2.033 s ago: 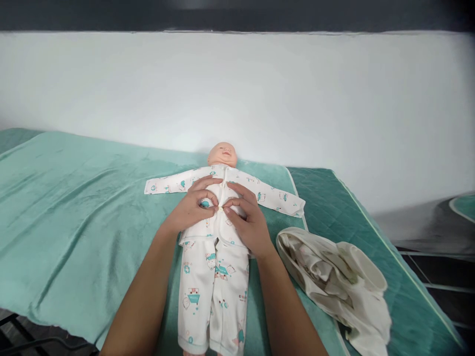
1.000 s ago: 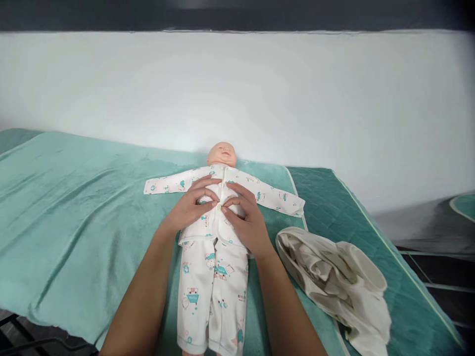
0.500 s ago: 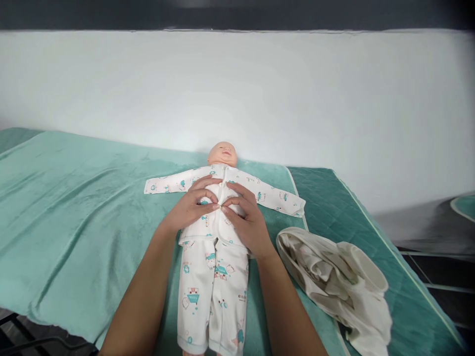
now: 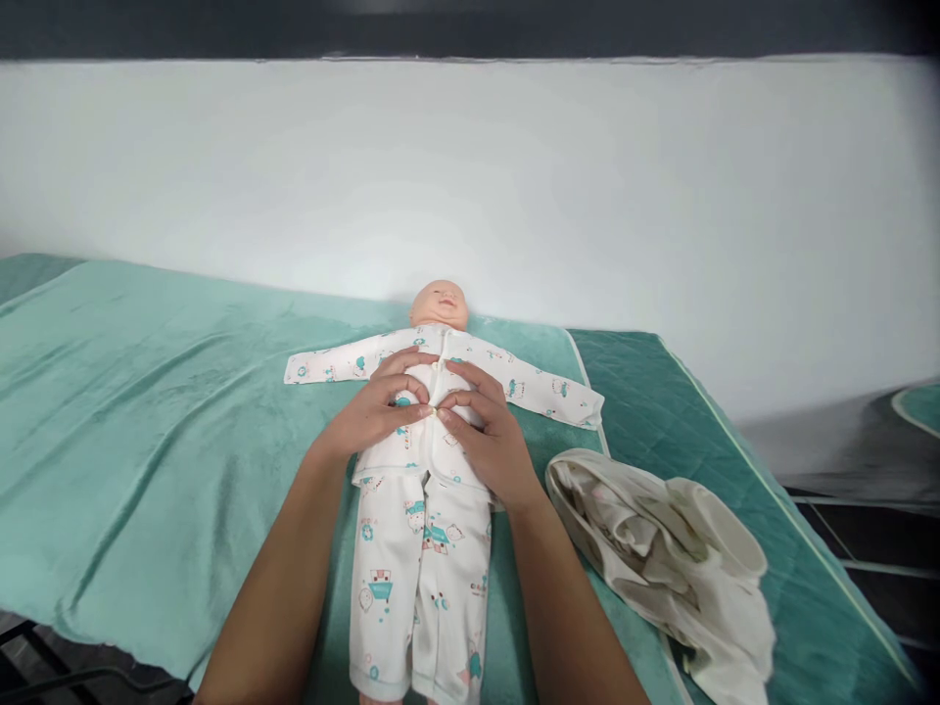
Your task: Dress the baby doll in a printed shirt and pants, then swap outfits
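A baby doll (image 4: 439,304) lies on its back, dressed in a white printed shirt (image 4: 470,460) and matching pants (image 4: 382,587). Its sleeves stretch out to both sides. My left hand (image 4: 386,401) rests on the shirt front, thumb and finger pinching the edge at a small button (image 4: 434,411). From the other side my right hand (image 4: 489,421) pinches the opposite edge at that same button. The fingertips of both hands nearly meet there. Whether the button is through its hole is too small to tell. A higher button (image 4: 439,365) sits between my forefingers.
Crumpled off-white clothing (image 4: 661,558) lies to the right of the doll. A light green blanket (image 4: 168,421) covers the bed, over a darker quilted cover (image 4: 624,392). Behind stands a white wall (image 4: 470,186). A black metal frame (image 4: 44,666) shows at lower left.
Almost nothing differs. Both hands stay at the same button, with only a very slight shift of the fingers.
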The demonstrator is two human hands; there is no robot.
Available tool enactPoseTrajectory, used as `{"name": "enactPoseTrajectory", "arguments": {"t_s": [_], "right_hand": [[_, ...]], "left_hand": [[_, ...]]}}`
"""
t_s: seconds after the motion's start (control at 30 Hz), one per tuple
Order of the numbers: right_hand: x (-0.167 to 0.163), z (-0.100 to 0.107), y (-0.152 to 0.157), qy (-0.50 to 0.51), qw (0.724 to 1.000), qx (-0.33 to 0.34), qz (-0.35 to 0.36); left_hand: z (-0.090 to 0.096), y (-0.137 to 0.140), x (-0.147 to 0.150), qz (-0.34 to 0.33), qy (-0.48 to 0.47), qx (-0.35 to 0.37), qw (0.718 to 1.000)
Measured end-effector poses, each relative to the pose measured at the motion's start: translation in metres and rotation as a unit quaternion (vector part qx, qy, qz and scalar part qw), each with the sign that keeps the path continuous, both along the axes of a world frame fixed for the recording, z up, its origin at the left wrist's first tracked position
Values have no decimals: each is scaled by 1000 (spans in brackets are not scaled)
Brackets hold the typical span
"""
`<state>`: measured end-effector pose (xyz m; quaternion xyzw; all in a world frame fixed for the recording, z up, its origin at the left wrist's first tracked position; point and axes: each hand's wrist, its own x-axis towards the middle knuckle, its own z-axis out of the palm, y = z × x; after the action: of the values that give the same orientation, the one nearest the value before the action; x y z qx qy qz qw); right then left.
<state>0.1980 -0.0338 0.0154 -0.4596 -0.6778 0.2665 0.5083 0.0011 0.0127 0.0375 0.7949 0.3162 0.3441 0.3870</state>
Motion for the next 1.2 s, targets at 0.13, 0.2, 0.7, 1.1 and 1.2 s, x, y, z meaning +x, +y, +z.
{"name": "enactPoseTrajectory", "arguments": {"t_s": [0.13, 0.2, 0.7, 1.1, 1.2], "right_hand": [[0, -1, 1, 5, 1000, 7, 4], [0, -1, 1, 4, 1000, 8, 2], [2, 1, -1, -4, 1000, 5, 4], [2, 3, -1, 6, 1000, -13, 6], [2, 3, -1, 10, 1000, -18, 8]], "left_hand": [[1, 0, 0, -4, 5, -1, 1000], [2, -1, 0, -2, 9, -5, 1000], [4, -1, -1, -11, 14, -15, 1000], [3, -3, 3, 15, 1, -18, 1000], [3, -3, 3, 15, -7, -11, 1000]]}}
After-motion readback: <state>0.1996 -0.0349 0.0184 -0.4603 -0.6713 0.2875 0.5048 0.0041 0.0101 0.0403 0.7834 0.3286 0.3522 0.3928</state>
